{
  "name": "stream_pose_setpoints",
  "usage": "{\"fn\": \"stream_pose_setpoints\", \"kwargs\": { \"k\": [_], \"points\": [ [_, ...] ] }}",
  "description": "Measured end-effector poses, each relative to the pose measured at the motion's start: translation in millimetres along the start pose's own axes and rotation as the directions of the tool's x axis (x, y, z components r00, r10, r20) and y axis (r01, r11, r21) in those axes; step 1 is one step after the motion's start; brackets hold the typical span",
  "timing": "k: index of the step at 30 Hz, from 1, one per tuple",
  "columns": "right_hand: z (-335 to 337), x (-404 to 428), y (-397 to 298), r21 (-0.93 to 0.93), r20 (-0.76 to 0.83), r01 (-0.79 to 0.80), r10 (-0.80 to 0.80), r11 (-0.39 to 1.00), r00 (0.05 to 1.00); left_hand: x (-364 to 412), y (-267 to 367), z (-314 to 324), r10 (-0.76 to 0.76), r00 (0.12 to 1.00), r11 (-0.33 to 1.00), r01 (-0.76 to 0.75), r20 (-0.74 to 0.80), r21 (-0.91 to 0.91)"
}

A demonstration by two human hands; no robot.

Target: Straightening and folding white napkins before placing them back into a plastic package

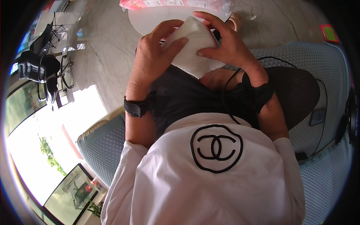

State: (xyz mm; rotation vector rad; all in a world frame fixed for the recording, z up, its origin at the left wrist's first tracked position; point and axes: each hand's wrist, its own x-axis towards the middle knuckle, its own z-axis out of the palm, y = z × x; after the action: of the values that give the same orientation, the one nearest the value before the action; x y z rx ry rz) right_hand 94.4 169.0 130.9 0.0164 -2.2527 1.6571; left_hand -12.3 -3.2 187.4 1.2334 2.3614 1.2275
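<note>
A folded white sheet of soft tissue or cloth [194, 47] is held up over my lap, one corner pointing away from me and another toward my dark shorts. My left hand [159, 46] grips its left side, thumb on top and fingers behind. My right hand [225, 42] grips its right side, the thumb lying on the face and the index finger raised at the far edge. Beyond the hands stands a round white table [146, 19], with a pink and clear printed plastic package [168, 3] on it.
I sit on a sofa with a blue-grey quilted cover [303, 56]. A phone [317, 116] lies on it at the right, and a black cable [323, 92] runs from there past my right wrist. A black office chair [47, 64] is at the far left. A red-and-green object [329, 33] appears at the upper right.
</note>
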Motion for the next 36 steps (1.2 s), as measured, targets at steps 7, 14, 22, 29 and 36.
{"fn": "stream_pose_setpoints", "kwargs": {
  "k": [7,14,22,29,36],
  "points": [
    [-1,-2,11,0.237,0.123,-0.115,0.088,0.965,0.989,5,-9,-5,-0.254,0.967,0.863,0.224,-0.005,-0.453],
    [3,0,49,0.45,-0.031,-0.401,0.463,0.798,0.886,3,-71,28,-0.434,0.901,0.449,0.209,-0.007,-0.869],
    [0,23,43,0.077,-0.364,-0.135,0.154,0.988,0.919,21,-80,24,-0.247,0.969,0.754,0.195,0.004,-0.627],
    [1,33,74,-0.307,-0.424,-0.091,-0.05,0.947,0.904,40,-118,41,-0.085,0.993,0.982,0.069,-0.085,-0.175],
    [2,28,82,-0.349,-0.4,-0.189,0.037,0.918,0.916,38,-117,44,-0.119,0.989,0.984,0.104,-0.092,-0.146]
  ]
}}
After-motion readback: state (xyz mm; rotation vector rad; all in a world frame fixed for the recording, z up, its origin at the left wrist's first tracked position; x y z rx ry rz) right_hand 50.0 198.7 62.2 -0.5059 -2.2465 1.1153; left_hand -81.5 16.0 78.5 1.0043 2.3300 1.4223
